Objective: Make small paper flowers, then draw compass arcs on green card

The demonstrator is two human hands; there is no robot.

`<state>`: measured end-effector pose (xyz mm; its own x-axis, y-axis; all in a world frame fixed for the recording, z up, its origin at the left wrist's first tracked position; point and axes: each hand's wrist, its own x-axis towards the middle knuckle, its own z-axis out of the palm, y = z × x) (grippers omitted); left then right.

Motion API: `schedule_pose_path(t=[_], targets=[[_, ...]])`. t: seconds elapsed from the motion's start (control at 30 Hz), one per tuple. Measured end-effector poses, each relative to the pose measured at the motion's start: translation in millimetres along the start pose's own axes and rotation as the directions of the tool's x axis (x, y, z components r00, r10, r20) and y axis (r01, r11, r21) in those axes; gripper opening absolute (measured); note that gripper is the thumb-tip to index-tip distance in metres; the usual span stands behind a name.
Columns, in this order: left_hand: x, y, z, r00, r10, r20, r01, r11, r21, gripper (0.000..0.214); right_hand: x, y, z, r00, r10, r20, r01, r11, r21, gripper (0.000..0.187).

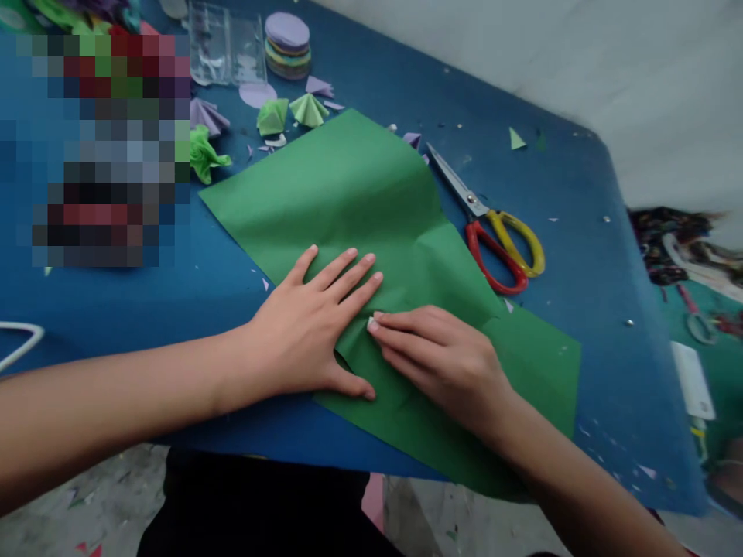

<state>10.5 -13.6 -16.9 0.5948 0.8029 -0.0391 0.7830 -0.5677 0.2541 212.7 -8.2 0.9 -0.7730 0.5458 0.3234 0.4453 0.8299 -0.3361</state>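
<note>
A large green paper sheet (pixel 348 186) lies across the blue table (pixel 580 232), creased down its middle. My left hand (pixel 313 325) rests flat on the sheet's near left part, fingers stretched out and together. My right hand (pixel 441 356) lies beside it, fingers pressed together with the fingertips pushing down on a fold in the paper. The two hands almost touch at the fingertips.
Scissors (pixel 493 232) with red and yellow handles lie just right of the sheet. At the far edge sit a stack of paper circles (pixel 287 46), a clear plastic case (pixel 226 50), folded green paper cones (pixel 307 110) and crumpled scraps (pixel 203 151). The table's near edge is under my forearms.
</note>
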Motion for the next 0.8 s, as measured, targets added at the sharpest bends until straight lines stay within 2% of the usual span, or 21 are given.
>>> schedule_pose_path(t=[0.13, 0.27, 0.43, 0.57, 0.7, 0.8], targets=[[-1, -2, 0.4, 0.999, 0.035, 0.006, -0.035, 0.999, 0.004, 0.111, 0, 5, -2, 0.991, -0.105, 0.077, 0.093, 0.985, 0.148, 0.013], [-1, -3, -0.7, 0.999, 0.050, 0.016, -0.050, 0.999, -0.004, 0.103, 2, 8, -6, 0.991, -0.107, 0.075, 0.097, 0.987, 0.127, 0.016], [0, -1, -2.6, 0.999, 0.019, 0.035, -0.019, 1.000, -0.013, 0.106, 2, 8, -8, 0.964, -0.194, 0.181, 0.150, 0.961, 0.233, 0.014], [0, 0, -3.5, 0.999, 0.015, 0.038, -0.015, 1.000, -0.013, 0.106, 3, 6, -8, 0.987, -0.133, 0.087, 0.124, 0.987, 0.103, 0.018], [0, 0, -2.2, 1.000, 0.008, 0.028, -0.008, 1.000, -0.009, 0.108, 4, 2, -12, 0.957, -0.176, 0.230, 0.138, 0.976, 0.170, 0.018], [-1, -1, -0.4, 1.000, 0.022, 0.014, -0.022, 1.000, 0.003, 0.107, 4, 0, -16, 0.969, -0.165, 0.185, 0.154, 0.985, 0.073, 0.021]])
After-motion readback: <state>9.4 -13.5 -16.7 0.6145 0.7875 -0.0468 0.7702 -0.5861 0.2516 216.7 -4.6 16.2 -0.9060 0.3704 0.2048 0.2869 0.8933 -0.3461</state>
